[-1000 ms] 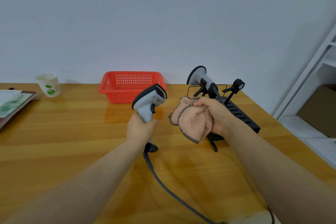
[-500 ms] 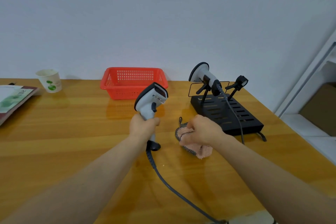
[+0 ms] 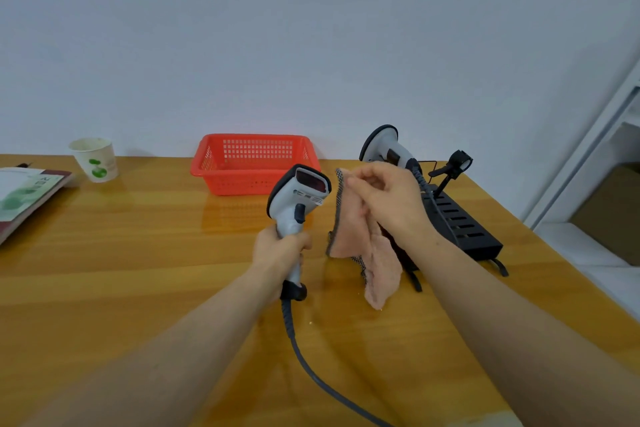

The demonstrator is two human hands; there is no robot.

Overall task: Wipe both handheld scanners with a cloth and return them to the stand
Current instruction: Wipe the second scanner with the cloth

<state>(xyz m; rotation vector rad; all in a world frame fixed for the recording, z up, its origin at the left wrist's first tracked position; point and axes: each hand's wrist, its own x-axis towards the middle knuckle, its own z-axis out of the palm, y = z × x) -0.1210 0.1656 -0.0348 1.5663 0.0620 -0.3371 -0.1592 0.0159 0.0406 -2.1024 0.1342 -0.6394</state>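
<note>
My left hand (image 3: pixel 277 250) grips the handle of a grey-and-black handheld scanner (image 3: pixel 299 194), held upright above the table with its window facing me; its grey cable (image 3: pixel 311 367) trails toward the near edge. My right hand (image 3: pixel 388 198) pinches the top of a pink cloth (image 3: pixel 360 246) with a checked border, which hangs down just right of the scanner, not touching it. A second scanner (image 3: pixel 384 146) sits in a cradle of the black stand (image 3: pixel 464 229) behind my right hand. The stand's other cradle (image 3: pixel 457 163) holds nothing.
A red plastic basket (image 3: pixel 254 163) stands at the back against the wall. A paper cup (image 3: pixel 95 159) and a booklet (image 3: pixel 24 194) lie at the far left. White shelving (image 3: pixel 595 156) and a cardboard box (image 3: pixel 613 215) are beyond the table's right edge.
My right hand went down to the table with the bunched cloth, then lifted it up again; the cloth now hangs unfolded beside the scanner. The left hand kept the scanner nearly still.
</note>
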